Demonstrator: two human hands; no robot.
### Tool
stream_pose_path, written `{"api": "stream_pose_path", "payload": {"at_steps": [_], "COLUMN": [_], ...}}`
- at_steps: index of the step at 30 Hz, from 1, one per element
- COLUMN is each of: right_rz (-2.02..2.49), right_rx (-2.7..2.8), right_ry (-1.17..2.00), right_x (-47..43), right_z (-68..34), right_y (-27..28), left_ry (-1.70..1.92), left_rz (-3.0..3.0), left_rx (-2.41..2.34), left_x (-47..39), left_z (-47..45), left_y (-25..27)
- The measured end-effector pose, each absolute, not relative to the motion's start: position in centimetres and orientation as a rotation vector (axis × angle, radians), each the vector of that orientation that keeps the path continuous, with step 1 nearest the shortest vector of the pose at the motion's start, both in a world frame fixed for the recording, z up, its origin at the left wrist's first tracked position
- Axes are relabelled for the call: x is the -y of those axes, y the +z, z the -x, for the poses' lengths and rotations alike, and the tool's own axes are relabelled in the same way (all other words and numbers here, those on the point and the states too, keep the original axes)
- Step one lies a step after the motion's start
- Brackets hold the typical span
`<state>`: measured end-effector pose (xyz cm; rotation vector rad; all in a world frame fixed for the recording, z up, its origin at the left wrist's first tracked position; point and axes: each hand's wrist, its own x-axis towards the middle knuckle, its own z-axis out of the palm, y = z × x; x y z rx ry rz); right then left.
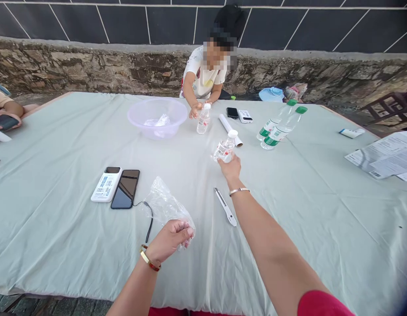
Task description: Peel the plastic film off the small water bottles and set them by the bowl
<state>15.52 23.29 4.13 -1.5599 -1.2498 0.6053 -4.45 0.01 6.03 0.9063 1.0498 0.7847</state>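
Note:
A crumpled clear plastic bag (167,199) is pinched in my left hand (175,237), close to the front of the table. My right hand (230,167) reaches forward and grips the lower part of a small white-capped water bottle (225,148), which leans slightly to the right. Below that hand lies a white utility knife (225,207) on the cloth. Left of the bag are a black smartphone (125,189) and a white power bank (106,185), side by side, with a black strap (149,224) nearby.
Across the table, a person (203,74) has a hand at another small bottle (203,119), beside a lilac basin (134,120) with clear plastic inside. A white roll (227,125) and two green-capped bottles (276,134) stand further right, near papers (384,156). Another person's hand (12,119) holds a phone at left.

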Motion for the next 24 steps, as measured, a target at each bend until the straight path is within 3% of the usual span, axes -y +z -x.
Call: {"api": "stream_pose_path", "payload": {"at_steps": [2, 6, 9, 17, 24], "right_rz": [1.297, 0.383, 0.176, 0.733, 0.801], "right_rx": [1.463, 1.882, 1.824, 2.07, 2.52], "right_ry": [0.858, 1.807, 2.103, 2.11, 1.62], "right_x": [-18.8, -11.2, -8.3, -4.3, -5.1], "right_z": [-14.2, -10.9, -9.7, -11.4, -15.4], "right_y": [5.8, 8.3, 8.1, 5.9, 10.5], "left_ry": [0.737, 0.661, 0.673, 0.819, 0.797], "left_rz": [-0.9, -0.928, -1.035, -1.294, -1.317], "left_rx": [-1.041, -0.822, -0.818, -1.706, -2.043], "left_x": [-0.1, 0.2, 0.4, -0.2, 0.1], "left_z": [3.9, 3.7, 5.2, 9.6, 11.3], "left_y": [5.9, 7.4, 9.9, 12.7, 9.0]}}
